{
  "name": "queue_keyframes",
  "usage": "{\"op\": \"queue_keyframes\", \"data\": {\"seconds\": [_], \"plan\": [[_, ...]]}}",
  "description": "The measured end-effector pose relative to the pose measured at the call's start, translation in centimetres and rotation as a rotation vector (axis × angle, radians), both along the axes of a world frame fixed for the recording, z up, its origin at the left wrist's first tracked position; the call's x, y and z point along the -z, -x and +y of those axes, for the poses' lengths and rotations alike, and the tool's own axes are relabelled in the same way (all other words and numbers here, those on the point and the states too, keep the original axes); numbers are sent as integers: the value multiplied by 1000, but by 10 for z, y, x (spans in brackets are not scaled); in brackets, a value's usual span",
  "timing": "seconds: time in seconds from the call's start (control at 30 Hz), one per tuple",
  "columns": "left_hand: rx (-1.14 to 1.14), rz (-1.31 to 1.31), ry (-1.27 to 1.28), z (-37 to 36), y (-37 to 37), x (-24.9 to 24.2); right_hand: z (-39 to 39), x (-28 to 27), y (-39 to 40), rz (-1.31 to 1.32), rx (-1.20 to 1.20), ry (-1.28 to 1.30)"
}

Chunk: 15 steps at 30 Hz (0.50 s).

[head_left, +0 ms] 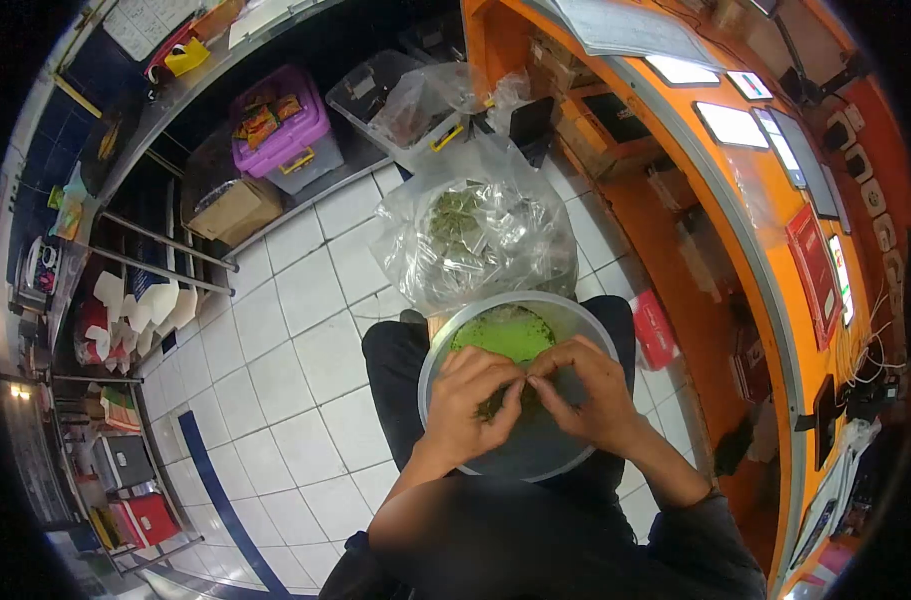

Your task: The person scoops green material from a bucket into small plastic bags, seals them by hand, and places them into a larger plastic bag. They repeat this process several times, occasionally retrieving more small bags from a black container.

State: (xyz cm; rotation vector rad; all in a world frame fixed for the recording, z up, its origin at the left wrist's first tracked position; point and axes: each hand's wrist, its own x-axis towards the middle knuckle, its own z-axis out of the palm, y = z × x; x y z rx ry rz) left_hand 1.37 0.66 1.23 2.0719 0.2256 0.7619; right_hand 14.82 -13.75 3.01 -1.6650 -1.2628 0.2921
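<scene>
Bowl: the wide bowl (515, 462) sits between two dark trouser legs (387, 362).
Left hand: the left hand (470, 395) is over the bowl's left side, thumb and pointing finger pinched narrow.
Right hand: the right hand (587, 392) is over the bowl's right side, pinched narrow too, tips right beside the left ones.
Green bits: the bright green bits (500, 338) lie in the far part of the bowl. I guess they're light and easy to squash, so pick them gently with fingertips.
Stalky greens: the stalky greens (457, 222) are in the clear bag (405, 262), just past the bowl. They look light and bendy; I'd hold one end.
Bag: thin, maybe slippery; I'd grab its edge.
Hard to see: from here, fingers cover whatever is between the tips, so I can't tell what they hold. Dark green stuff (490, 405) shows under the left fingers, held or lying in the bowl, I can't say. Shiny plastic hides some stalks.
</scene>
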Motion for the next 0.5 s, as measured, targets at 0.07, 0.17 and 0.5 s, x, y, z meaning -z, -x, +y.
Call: {"op": "queue_keyframes", "data": {"seconds": [0.07, 0.17, 0.5], "plan": [[2, 35, -104, 2, -1, -4, 1, 1, -1, 14, -13, -19], [-14, 40, -125, 4, -5, -7, 3, 2, -1, -1, -13, -72], [35, 129, -101, 22, -5, -14, 1, 4, -19, -10, 85, -162]]}}
